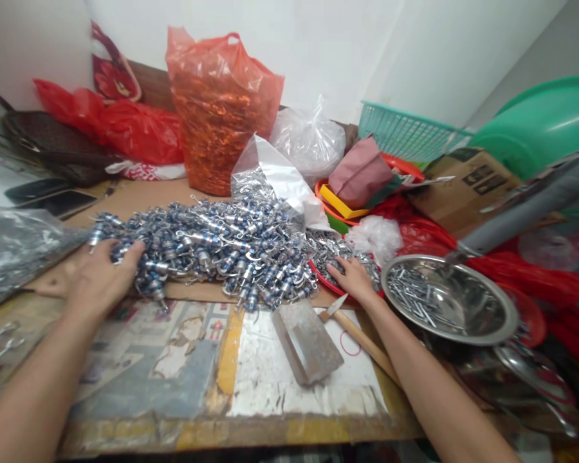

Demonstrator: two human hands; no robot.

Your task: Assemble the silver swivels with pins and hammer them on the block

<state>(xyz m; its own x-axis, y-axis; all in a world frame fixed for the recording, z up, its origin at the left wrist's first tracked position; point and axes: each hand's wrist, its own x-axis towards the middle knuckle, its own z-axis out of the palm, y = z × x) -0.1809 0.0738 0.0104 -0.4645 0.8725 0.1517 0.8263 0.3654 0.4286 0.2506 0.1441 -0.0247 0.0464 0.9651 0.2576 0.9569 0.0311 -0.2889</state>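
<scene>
A long heap of metal fittings with blue bands and hooked ends [212, 244] lies on cardboard across the table. At the heap's left end is my left hand [99, 276], its thumb and fingers apart, touching some fittings. My right hand [354, 280] reaches into a red tray [325, 278] of small metal parts [325, 247], fingertips apart among them; no part is clearly gripped. In front of the heap sits a worn metal block [309, 341]. A wooden handle [364, 344] lies beside it, partly under my right forearm, near a small pointed blade [335, 307].
On the right, a steel bowl [492, 312] holds metal pins, with a grey-handled tool [535, 199] above it. Behind the heap stand a full red bag [224, 116] and a white bag [289, 180]. Clear plastic [19, 251] covers parts at left.
</scene>
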